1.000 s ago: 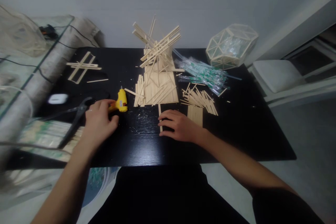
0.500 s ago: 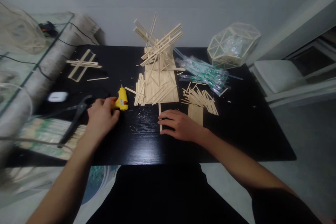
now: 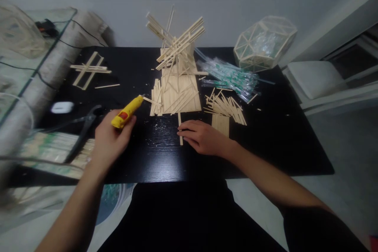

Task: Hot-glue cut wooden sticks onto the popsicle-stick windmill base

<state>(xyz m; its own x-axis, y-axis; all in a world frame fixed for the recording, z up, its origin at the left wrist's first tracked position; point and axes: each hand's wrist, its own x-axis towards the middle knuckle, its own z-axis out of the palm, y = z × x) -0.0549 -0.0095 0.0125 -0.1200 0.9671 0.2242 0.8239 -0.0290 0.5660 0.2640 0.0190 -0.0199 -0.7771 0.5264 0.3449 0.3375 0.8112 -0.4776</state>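
Note:
My left hand (image 3: 110, 138) is wrapped round a yellow hot glue gun (image 3: 127, 112), its nozzle pointing up and to the right. My right hand (image 3: 199, 136) rests on the table with its fingertips closed on a thin wooden stick (image 3: 180, 138), which runs toward the front edge of a wooden stick model (image 3: 184, 90). Crossed lattice blades (image 3: 184, 45) rise at the back of this model. Loose sticks (image 3: 157, 94) lie along the model's left side. Beyond my right hand are a small flat stick panel (image 3: 221, 125) and a pile of short sticks (image 3: 227, 108).
On the black table (image 3: 283, 138) lie a crossed stick frame (image 3: 90, 70), a white case (image 3: 62, 107), black-handled pliers (image 3: 84, 134) and packed sticks (image 3: 50, 153) at left. Clear plastic wrappers (image 3: 230, 78) and a faceted glass container (image 3: 265, 43) are at back right.
My left hand has lifted the glue gun and turned it, so its nozzle now tilts right toward the model. My right hand stays at the stick. The view has shifted slightly.

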